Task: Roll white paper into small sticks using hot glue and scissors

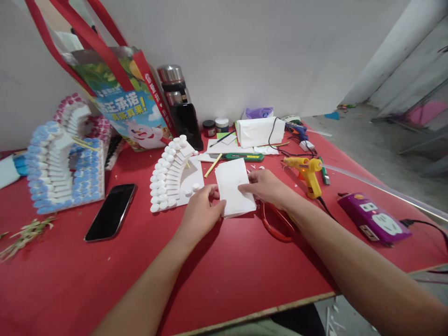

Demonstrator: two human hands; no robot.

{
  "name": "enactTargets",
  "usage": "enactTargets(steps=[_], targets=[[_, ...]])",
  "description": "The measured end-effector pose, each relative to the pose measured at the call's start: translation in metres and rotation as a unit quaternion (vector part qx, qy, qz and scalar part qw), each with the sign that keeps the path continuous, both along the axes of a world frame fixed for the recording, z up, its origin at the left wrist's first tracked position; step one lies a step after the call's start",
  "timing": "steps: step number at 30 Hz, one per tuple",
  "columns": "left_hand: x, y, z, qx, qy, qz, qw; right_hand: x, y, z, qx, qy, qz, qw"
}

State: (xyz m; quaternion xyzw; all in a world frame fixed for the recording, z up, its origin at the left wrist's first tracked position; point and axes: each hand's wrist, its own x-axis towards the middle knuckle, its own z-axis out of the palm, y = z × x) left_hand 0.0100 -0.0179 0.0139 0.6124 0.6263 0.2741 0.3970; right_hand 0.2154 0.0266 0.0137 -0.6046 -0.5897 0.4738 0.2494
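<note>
A white foam board piece (235,191) lies tilted on the red table (224,275). My left hand (201,212) pinches its left edge, fingers closed on it. From the right, my right hand (266,186) holds its right side, fingers pressed on its face. A white staircase model (173,177) lined with white caps stands just left of the board. Red-handled scissors (276,221) lie under my right wrist.
A yellow glue gun (308,172) and a purple power strip (374,219) sit to the right. A black phone (111,211), a blue-capped model (63,168), a printed bag (129,102), a black flask (180,107), a white box (261,131) and a green cutter (243,157) stand around.
</note>
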Motion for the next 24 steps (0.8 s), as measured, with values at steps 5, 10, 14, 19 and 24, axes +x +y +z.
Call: enactTargets(steps=[5,10,14,19,24], targets=[[0.004,-0.002,0.002,0.006,-0.010,-0.002,1.000,-0.001,-0.003,0.005,-0.043,0.073,0.007,0.996],[0.009,-0.004,-0.002,-0.015,-0.089,-0.024,0.996,-0.001,-0.009,0.015,-0.051,0.140,0.080,0.986],[0.011,-0.004,-0.005,-0.029,-0.131,-0.041,0.990,0.004,-0.007,0.022,0.067,0.041,0.013,0.997],[0.007,-0.002,-0.007,0.033,-0.115,0.020,0.993,0.018,-0.008,0.034,0.302,-0.118,-0.133,0.937],[0.001,0.000,-0.006,0.071,-0.152,0.094,0.981,0.008,-0.029,0.037,0.443,-0.268,-0.082,0.851]])
